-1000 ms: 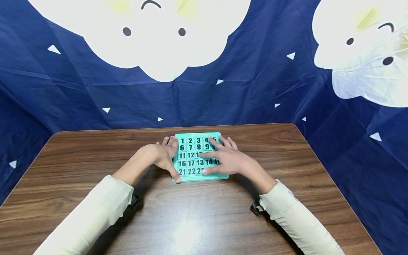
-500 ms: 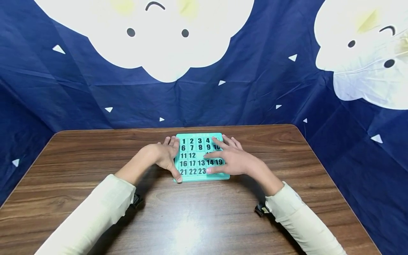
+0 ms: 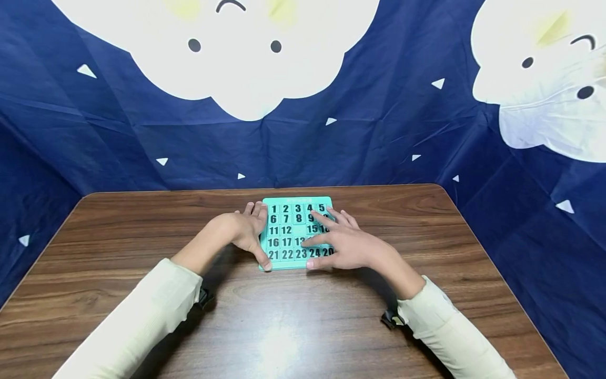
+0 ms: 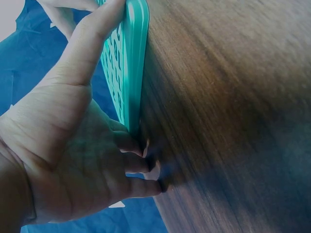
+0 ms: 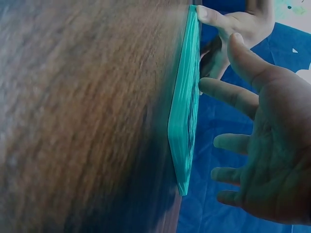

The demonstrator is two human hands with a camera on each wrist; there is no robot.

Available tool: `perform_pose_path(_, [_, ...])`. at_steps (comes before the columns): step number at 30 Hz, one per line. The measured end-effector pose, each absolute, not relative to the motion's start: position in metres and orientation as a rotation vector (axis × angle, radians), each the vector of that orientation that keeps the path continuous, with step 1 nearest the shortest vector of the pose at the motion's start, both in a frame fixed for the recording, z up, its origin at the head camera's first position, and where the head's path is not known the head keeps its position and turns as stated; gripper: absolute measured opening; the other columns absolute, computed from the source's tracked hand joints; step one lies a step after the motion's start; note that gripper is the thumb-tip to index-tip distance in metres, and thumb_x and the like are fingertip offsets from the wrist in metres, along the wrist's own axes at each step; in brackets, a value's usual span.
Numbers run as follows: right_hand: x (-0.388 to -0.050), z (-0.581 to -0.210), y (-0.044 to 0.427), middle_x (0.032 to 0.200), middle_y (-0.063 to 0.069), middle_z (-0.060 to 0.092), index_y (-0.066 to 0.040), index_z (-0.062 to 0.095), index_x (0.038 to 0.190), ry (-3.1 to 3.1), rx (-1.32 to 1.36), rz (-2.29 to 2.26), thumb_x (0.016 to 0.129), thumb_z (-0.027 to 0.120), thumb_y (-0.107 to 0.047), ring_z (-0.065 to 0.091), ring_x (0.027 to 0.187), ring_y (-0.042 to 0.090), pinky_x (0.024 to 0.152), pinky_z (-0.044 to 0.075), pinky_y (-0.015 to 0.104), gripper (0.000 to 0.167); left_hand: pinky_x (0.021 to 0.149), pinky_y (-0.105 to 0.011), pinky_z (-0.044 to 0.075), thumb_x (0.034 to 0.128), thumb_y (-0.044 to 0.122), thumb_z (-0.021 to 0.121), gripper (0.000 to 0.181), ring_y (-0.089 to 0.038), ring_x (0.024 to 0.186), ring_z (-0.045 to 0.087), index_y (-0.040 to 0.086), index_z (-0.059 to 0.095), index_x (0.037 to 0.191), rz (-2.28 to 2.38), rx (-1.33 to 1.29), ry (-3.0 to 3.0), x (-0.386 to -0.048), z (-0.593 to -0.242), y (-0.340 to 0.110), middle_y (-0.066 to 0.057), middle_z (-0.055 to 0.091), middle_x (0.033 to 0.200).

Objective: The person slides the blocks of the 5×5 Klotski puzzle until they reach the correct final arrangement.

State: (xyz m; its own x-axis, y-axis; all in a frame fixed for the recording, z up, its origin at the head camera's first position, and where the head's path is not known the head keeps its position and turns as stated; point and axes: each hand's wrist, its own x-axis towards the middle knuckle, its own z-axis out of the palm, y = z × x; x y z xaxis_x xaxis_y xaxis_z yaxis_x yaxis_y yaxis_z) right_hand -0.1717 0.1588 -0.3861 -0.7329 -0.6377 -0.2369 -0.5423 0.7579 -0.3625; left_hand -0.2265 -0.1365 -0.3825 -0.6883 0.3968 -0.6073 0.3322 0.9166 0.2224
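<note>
A turquoise number slide puzzle [image 3: 286, 230] lies flat on the table, black numbers on its tiles. The bare slot is in the middle row, right of 12. At its left side my left hand [image 3: 243, 231] holds it, thumb at the near left corner and fingers along the left edge. Over the right part hovers my right hand [image 3: 347, 245], fingers spread. Its index fingertip is at the 13 tile [image 3: 298, 241]; the right wrist view shows that fingertip close to the puzzle's face, contact hard to tell. The right hand hides some tiles on the right.
The brown wood-grain table [image 3: 227, 326] reaches to a dark blue curtain [image 3: 199, 152] with white clouds behind it. Black wrist devices [image 3: 392, 319] sit at both cuffs.
A middle-row tile has slid right, leaving the slot right of 12 bare. My right hand has then shifted toward me, its index finger now at the row below. The left hand keeps its hold.
</note>
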Motion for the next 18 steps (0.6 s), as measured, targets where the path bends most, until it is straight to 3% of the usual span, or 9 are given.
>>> perform_pose_path(11, [-0.186, -0.388, 0.152, 0.192, 0.012, 0.008, -0.046, 0.058, 0.165, 2.686, -0.782, -0.266, 0.104, 0.065, -0.073, -0.002, 0.177, 0.052, 0.14, 0.001, 0.076, 0.067, 0.143, -0.069, 0.001, 0.0764, 0.073, 0.096, 0.17, -0.05, 0.175, -0.017, -0.007, -0.016, 0.175, 0.132, 0.507, 2.393, -0.226, -0.379, -0.139, -0.032, -0.022, 0.184])
perform_pose_path(18, [-0.181, -0.38, 0.173, 0.191, 0.015, 0.014, -0.039, 0.068, 0.158, 2.688, -0.804, -0.401, 0.105, 0.069, -0.068, 0.002, 0.177, 0.051, 0.14, 0.0, 0.076, 0.06, 0.142, -0.07, 0.001, 0.076, 0.073, 0.096, 0.17, -0.051, 0.174, -0.016, -0.009, -0.015, 0.175, 0.132, 0.524, 2.393, -0.225, -0.38, -0.137, -0.033, -0.021, 0.184])
